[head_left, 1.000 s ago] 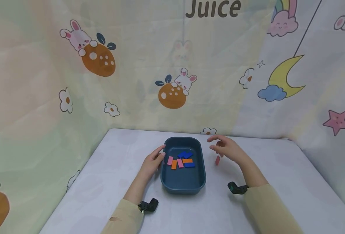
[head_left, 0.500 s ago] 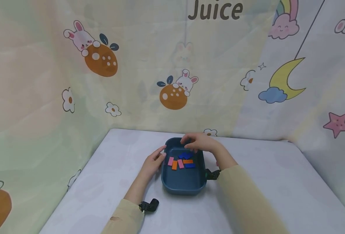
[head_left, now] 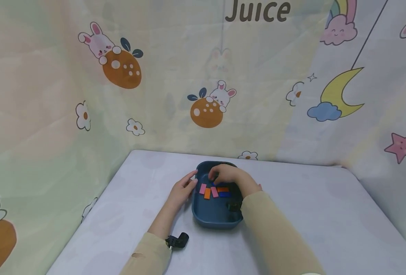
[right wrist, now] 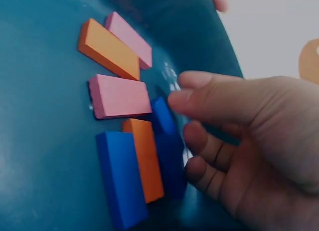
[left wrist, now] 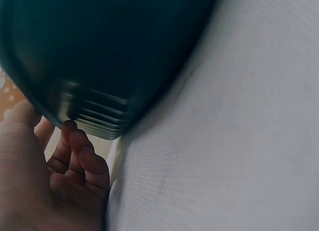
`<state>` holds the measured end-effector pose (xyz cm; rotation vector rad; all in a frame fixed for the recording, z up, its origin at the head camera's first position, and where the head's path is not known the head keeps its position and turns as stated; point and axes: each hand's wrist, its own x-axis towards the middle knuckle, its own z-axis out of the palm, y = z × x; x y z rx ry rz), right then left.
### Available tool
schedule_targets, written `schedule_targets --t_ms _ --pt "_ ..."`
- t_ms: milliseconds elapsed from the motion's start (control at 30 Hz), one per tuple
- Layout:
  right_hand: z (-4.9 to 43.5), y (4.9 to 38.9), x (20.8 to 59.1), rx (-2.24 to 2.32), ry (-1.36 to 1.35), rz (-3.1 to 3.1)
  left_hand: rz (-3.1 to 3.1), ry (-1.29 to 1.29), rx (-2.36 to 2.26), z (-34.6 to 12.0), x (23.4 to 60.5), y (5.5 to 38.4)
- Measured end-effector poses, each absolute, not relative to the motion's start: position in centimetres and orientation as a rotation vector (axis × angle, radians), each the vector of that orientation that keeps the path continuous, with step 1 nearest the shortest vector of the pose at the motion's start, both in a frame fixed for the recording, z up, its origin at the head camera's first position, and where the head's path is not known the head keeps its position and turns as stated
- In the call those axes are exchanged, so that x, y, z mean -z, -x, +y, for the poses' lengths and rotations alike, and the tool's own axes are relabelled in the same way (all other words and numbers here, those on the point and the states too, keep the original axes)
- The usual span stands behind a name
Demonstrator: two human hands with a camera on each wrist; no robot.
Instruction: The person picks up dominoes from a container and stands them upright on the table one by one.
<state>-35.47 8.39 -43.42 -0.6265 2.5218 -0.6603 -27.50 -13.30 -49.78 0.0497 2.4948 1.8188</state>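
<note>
A dark blue-green tray [head_left: 208, 214] holds several small rectangular blocks. In the right wrist view, a pink block [right wrist: 120, 97], an orange block [right wrist: 144, 161] and a blue block [right wrist: 121, 178] lie in it. My left hand [head_left: 181, 194] touches the tray's left rim, its fingers along the outer wall in the left wrist view. My right hand [head_left: 228, 175] is low inside the tray's far part, with loosely bent fingers. Its thumb and fingertips [right wrist: 195, 136] are right beside more blue blocks [right wrist: 169, 161], and nothing shows between them.
The tray stands on a white-covered table [head_left: 302, 214]. Beside the right forearm, a small reddish piece [head_left: 260, 187] peeks out, mostly hidden. A printed cloth [head_left: 161, 95] with cartoon rabbits hangs behind and to the sides.
My right hand has moved left from over the table, across the tray's right rim and down to the blue blocks. The left hand stays at the rim.
</note>
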Motion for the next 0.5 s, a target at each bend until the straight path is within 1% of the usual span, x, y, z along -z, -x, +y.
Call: schedule_targets --t_ms 233,500 --pt "8.0 35.1 44.1 0.596 0.536 2.558 2.5 -0.069 -1.815 -13.3 49.8 27.6" --pt "7.6 35.1 44.6 0.541 0.568 2.594 2.512 -0.08 -1.815 -13.5 50.1 27.8"
